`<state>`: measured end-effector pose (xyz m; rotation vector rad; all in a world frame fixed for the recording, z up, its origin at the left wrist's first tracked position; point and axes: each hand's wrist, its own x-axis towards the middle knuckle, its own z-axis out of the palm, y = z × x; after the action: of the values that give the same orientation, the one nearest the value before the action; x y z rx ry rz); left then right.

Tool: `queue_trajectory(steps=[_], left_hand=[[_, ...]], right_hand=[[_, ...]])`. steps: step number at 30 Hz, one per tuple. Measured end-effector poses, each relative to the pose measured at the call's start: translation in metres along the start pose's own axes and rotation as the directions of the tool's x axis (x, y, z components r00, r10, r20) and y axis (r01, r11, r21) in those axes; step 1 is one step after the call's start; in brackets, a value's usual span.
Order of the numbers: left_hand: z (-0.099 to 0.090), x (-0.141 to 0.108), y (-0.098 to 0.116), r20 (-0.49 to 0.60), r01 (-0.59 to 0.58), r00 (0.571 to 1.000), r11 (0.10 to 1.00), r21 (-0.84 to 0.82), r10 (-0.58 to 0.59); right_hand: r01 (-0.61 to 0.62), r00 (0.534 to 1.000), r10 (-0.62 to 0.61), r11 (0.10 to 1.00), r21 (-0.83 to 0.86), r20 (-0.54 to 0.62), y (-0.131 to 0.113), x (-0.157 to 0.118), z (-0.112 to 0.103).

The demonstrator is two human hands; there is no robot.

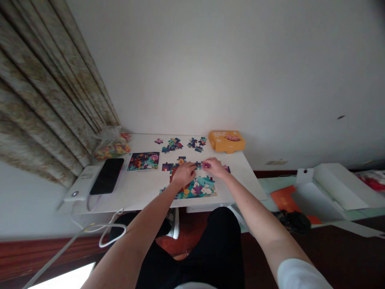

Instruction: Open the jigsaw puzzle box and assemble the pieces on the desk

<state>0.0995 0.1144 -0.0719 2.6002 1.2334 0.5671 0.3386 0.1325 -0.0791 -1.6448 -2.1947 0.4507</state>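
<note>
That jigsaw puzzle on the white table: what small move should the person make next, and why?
Probably press the pink piece under the right hand into the jigsaw puzzle, since it already lies at the joined section's edge, with the left hand steadying that section.

From where I stand, a person sits at the near edge of a table [144, 196], with a half-built jigsaw puzzle [192, 188] on it at 6 o'clock from the table's centre. The left hand [184, 174] and right hand [214, 167] rest side by side on the puzzle. Loose puzzle pieces [180, 144] lie beyond it at 12 o'clock, against the wall [192, 68]. A box [227, 141] sits at 1 o'clock. A picture card [143, 161] lies at 10 o'clock, a plastic bag [112, 145] stands in the far corner at 11 o'clock, and a phone [107, 176] lies on a power bank [81, 184] at 9 o'clock. A curtain [45, 96] hangs left of the table.
</note>
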Motion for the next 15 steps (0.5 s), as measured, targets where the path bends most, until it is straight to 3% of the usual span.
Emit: queue_trajectory(steps=[8,12,15], left_hand=[[0.001,0.000,-0.001,0.005,-0.038,0.999,0.999,0.024,0.037],[-0.003,0.002,0.002,0.032,-0.057,0.998,0.994,0.089,0.054],[-0.008,0.004,0.006,0.079,-0.060,0.996,0.988,0.142,0.050]], right_hand=[[-0.011,0.996,0.026,0.987,-0.163,0.086,-0.018,-0.012,-0.006],[0.008,1.000,-0.006,0.984,-0.176,0.014,-0.026,-0.017,-0.005],[-0.010,0.992,-0.003,0.994,-0.104,-0.127,-0.012,-0.026,-0.010]])
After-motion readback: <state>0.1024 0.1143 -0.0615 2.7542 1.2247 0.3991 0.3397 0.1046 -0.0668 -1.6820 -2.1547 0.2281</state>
